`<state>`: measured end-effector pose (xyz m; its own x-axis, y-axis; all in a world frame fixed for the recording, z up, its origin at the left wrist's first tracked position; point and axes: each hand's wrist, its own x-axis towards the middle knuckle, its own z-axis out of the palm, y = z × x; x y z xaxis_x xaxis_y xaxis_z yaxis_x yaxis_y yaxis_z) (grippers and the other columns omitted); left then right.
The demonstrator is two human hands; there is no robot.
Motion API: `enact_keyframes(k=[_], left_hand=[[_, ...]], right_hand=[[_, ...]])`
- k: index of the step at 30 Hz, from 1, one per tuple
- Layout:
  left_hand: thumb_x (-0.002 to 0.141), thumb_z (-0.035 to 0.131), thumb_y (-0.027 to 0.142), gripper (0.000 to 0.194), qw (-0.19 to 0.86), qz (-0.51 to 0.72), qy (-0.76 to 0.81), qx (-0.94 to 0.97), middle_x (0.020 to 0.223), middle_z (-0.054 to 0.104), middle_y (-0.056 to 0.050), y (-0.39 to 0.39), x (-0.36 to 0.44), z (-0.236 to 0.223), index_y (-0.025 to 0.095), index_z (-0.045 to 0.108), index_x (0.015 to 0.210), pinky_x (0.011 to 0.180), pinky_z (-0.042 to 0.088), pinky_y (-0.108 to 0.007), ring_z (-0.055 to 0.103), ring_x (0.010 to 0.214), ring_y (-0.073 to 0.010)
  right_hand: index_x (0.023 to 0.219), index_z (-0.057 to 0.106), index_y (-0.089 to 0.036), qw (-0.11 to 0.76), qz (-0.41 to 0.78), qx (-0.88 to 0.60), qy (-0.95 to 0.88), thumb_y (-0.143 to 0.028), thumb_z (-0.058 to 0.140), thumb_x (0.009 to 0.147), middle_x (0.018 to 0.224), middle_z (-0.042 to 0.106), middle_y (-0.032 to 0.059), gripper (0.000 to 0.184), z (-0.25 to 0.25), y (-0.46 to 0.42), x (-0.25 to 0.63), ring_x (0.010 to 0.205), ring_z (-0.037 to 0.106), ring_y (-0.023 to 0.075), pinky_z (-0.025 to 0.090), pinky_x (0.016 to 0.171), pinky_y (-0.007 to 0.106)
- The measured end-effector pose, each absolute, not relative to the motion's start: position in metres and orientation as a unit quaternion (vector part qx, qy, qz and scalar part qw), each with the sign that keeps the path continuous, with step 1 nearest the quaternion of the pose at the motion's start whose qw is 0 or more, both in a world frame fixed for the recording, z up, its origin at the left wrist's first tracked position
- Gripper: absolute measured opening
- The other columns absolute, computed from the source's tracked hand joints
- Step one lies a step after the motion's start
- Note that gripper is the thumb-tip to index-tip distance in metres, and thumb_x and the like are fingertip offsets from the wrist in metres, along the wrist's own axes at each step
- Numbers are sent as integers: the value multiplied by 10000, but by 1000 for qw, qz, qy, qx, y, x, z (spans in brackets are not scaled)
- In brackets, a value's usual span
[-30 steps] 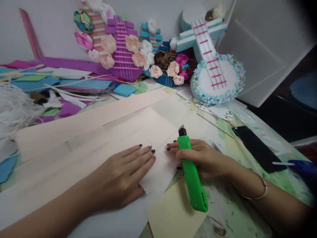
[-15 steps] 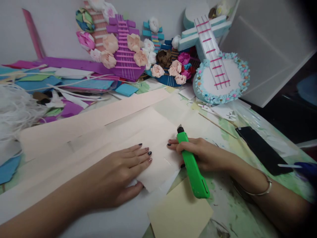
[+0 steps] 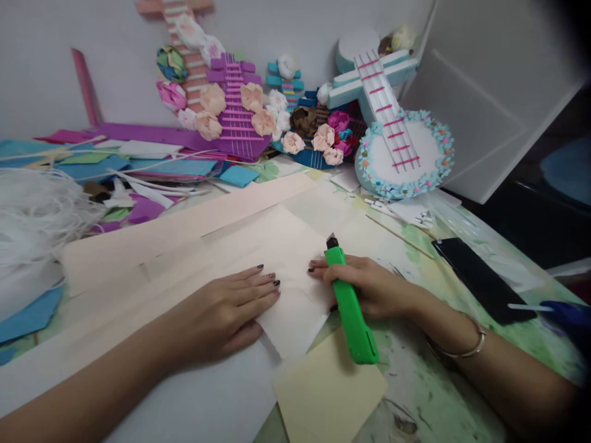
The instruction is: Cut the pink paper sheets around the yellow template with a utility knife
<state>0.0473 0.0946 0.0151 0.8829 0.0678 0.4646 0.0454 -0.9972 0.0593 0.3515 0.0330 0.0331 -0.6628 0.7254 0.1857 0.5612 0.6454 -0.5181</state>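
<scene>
My left hand (image 3: 231, 311) lies flat, fingers stretched out, on a sheet of pale peach paper (image 3: 293, 246). In my right hand (image 3: 364, 283) is a green box cutter (image 3: 348, 307), held between thumb and palm with its short blade pointing away from me. The fingertips of that hand rest on the right edge of the peach paper. Under the near corner of the peach paper lies a white sheet (image 3: 203, 400). A square of pale yellow paper (image 3: 330, 391) sits just below the box cutter's butt end.
Decorated toy guitars, including a light-blue one (image 3: 399, 141) and a purple one (image 3: 235, 123), stand along the wall. White string (image 3: 41, 215) is heaped at left beside coloured paper scraps (image 3: 175, 166). A thin stick (image 3: 399, 235) and a black phone-like slab (image 3: 484, 280) lie at right.
The whole view has shifted slightly, so the guitars and string sit a little lower. Both hands remain on the peach paper, and the box cutter stays in my right hand.
</scene>
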Motion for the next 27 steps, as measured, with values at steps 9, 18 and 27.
enact_keyframes(k=[9,18,27], left_hand=[[960,378,38,377,-32,266,48,962,1228,668,-166,96,49,6,66,539,1300,1077,462,-427,584,1231,-236],[1008,308,77,535,1,240,49,970,1318,617,-150,98,39,4,151,249,1535,1139,377,-395,477,1337,-217],[996,364,71,572,10,266,56,962,1317,613,-169,101,39,4,159,226,1544,1124,395,-451,494,1322,-245]], right_hand=[[1184,449,-218,161,241,-384,-877,-222,689,811,1508,442,146,444,29,35,343,1397,416,238,389,1121,407],[1236,471,-228,152,269,-386,-869,-169,703,774,1495,462,134,521,32,41,347,1360,463,270,421,1081,425],[1218,481,-213,153,262,-379,-874,-226,736,770,1481,478,145,516,33,40,346,1377,444,261,408,1099,421]])
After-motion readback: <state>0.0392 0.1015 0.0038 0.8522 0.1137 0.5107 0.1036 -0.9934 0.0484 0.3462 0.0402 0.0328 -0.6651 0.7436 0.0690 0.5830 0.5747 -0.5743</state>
